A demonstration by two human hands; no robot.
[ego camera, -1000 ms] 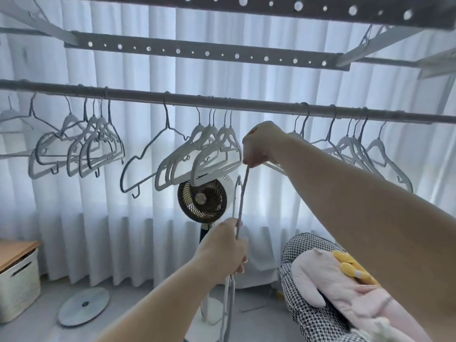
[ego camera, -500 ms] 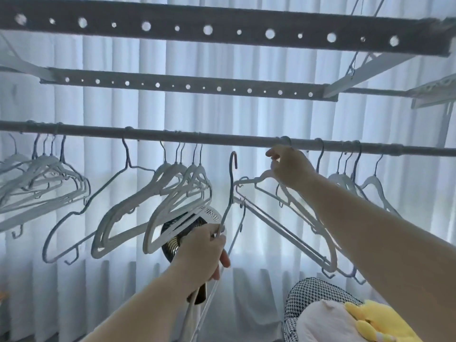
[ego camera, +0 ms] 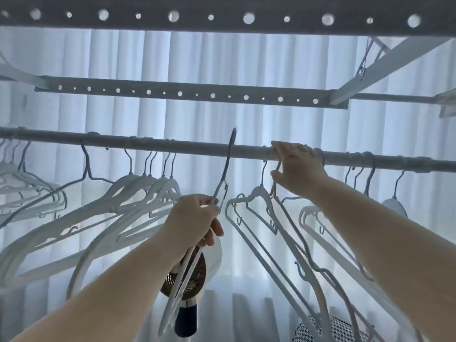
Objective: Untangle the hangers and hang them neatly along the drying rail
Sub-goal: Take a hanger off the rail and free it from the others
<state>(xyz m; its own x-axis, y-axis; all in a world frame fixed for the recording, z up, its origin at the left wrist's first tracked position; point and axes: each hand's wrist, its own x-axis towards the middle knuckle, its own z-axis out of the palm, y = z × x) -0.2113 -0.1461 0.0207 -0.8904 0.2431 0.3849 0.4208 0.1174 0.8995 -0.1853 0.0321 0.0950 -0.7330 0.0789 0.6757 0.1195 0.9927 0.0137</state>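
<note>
Curtain [ego camera: 197,60] behind | left hand [ego camera: 195,223] clamps hanger [ego camera: 223,176] | right hand [ego camera: 296,169] pinches hook [ego camera: 278,169] at rail [ego camera: 172,144]

1. The drying rail [ego camera: 197,146] runs across mid-frame; its one bare stretch lies at centre, between the hook cluster [ego camera: 158,159] left of centre and the right hand [ego camera: 296,166].
2. In that gap the hook of the held hanger [ego camera: 228,164] rises just above the rail, gripped lower down by the left hand [ego camera: 195,220].
3. The right hand rests on the rail at right of centre, blocking it there.
4. Left and lower left are crowded with slanting white hangers [ego camera: 98,218].
5. Right of centre, long hangers [ego camera: 283,243] slope down to the lower right.
6. Two perforated bars [ego camera: 197,93] cross overhead.
7. A fan [ego camera: 192,275] stands at lower centre, behind the left wrist.
</note>
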